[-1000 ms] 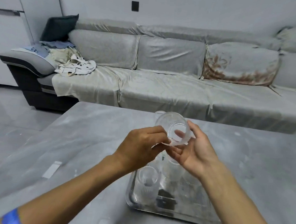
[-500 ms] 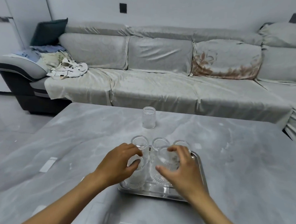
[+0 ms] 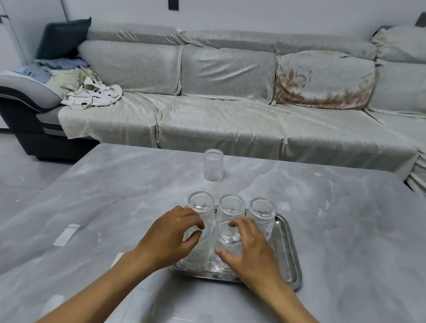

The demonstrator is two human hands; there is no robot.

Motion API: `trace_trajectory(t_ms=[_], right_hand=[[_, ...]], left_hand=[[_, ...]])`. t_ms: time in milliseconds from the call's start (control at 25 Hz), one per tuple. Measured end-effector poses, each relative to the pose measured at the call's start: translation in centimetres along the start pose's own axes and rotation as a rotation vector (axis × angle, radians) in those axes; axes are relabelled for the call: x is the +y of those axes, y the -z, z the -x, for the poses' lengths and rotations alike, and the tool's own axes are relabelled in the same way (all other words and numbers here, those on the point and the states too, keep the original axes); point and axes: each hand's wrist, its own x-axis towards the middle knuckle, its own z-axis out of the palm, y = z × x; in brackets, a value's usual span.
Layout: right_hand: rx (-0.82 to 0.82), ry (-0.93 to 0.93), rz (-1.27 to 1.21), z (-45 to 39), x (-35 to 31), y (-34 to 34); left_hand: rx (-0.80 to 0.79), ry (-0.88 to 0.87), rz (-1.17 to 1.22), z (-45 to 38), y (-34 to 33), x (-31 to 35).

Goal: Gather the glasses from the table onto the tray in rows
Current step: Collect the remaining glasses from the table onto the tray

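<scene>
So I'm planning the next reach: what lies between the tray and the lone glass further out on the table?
Nothing: the head view shows bare table between the tray and the lone glass.

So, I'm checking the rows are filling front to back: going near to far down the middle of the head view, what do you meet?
Near edge of the tray → front-row glass under the right hand → back-row middle glass → lone glass on the table → sofa.

Grey covered sofa beyond, dark cushion and crumpled white cloth at its left end
</scene>
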Motion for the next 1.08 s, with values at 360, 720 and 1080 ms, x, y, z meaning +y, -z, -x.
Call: trace_trajectory(t_ms=[360, 720, 1080], right_hand=[[0.128, 0.021, -0.011, -0.6, -0.7, 1.9], [0.234, 0.022, -0.078, -8.7, 0.3, 4.5], [0.196, 0.008, -0.107, -9.9, 4.9, 2.2]], left_hand=[[0.060, 0.051, 0.032, -0.5, 0.3, 0.1], [0.129, 0.371, -0.069, -14.1, -1.2, -4.7], [-0.310, 0.423, -0.306, -24.3, -8.1, -9.8]])
